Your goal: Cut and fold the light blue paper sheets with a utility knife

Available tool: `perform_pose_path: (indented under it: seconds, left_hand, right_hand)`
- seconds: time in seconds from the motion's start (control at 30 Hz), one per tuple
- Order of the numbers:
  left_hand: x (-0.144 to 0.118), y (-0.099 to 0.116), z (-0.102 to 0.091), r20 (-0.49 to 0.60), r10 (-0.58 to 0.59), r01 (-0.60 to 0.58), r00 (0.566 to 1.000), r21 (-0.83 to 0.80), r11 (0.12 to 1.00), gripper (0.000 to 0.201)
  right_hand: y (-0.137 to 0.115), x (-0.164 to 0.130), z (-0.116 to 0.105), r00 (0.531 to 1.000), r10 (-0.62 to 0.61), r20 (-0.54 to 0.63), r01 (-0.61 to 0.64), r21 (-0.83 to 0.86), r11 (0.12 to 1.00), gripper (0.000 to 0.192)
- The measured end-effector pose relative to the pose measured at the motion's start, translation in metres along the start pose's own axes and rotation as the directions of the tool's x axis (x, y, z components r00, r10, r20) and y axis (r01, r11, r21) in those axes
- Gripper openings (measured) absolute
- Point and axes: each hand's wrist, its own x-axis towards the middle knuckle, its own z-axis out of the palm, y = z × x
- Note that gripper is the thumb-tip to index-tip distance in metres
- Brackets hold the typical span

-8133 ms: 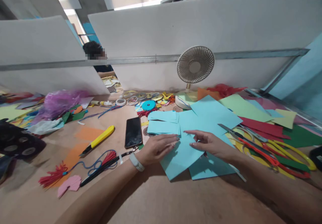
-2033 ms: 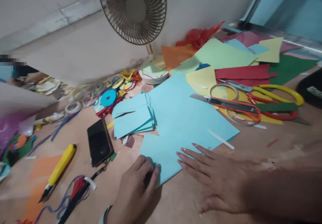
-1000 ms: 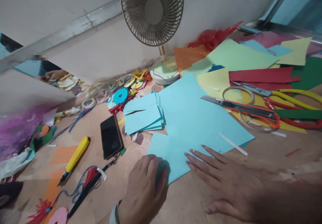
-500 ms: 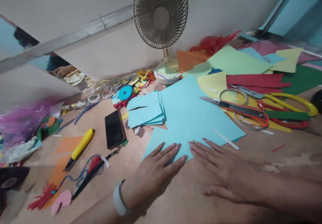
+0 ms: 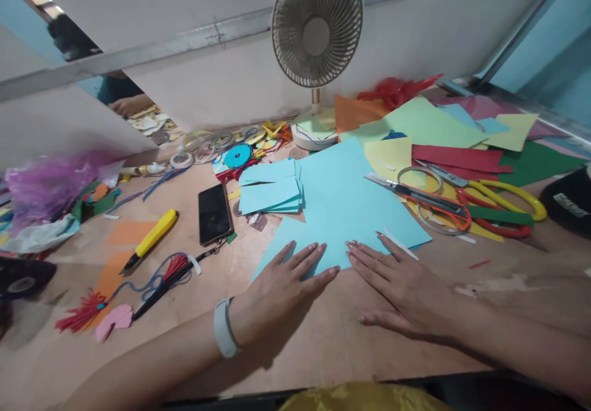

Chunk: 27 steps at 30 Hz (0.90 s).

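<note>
My left hand lies flat with fingers stretched out, its fingertips on the near edge of a light blue sheet of paper. On the same edge rest the spread fingers of my right hand, its thumb apart on the tabletop. Neither hand holds anything. Several cut blue paper pieces are stacked at the sheet's left. A grey and orange utility knife lies across its right side, close to scissors with yellow handles. Near my right fingertips is a thin white paper strip.
A phone and a yellow utility knife lie to the left, with a red tassel nearer. A fan stands at the back. Coloured paper sheets spread over the back right. Beyond a wall opening, another person's hand shows.
The camera view has tilted down and shifted, so the table's near edge and some yellow cloth now show. Both hands stay flat on the blue sheet, with little movement.
</note>
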Motion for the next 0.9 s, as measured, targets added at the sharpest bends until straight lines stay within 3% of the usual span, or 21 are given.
perform_pose_path:
  seconds: [0.43,0.7,0.8,0.9]
  left_hand:
    - [-0.061,-0.002,0.006,-0.098,-0.075,0.090,0.992,0.159,0.983,0.048]
    - [-0.098,-0.005,0.017,-0.072,-0.151,0.159,0.986,0.130,0.979,0.064]
    - [-0.105,-0.009,0.013,-0.028,-0.150,0.151,0.988,0.068,0.986,0.072]
    - [-0.102,-0.014,0.005,-0.031,-0.102,0.101,0.994,-0.008,0.995,0.072]
  right_hand:
    - [0.015,-0.020,-0.009,1.000,-0.001,-0.027,-0.003,-0.149,0.989,0.079]
    - [0.023,-0.035,-0.013,0.999,0.037,-0.038,-0.042,-0.166,0.985,0.080]
    - [0.025,-0.034,-0.017,0.997,0.059,-0.055,-0.066,-0.143,0.988,0.069]
    - [0.028,-0.016,-0.018,0.981,0.167,-0.102,-0.170,-0.021,0.985,0.044]
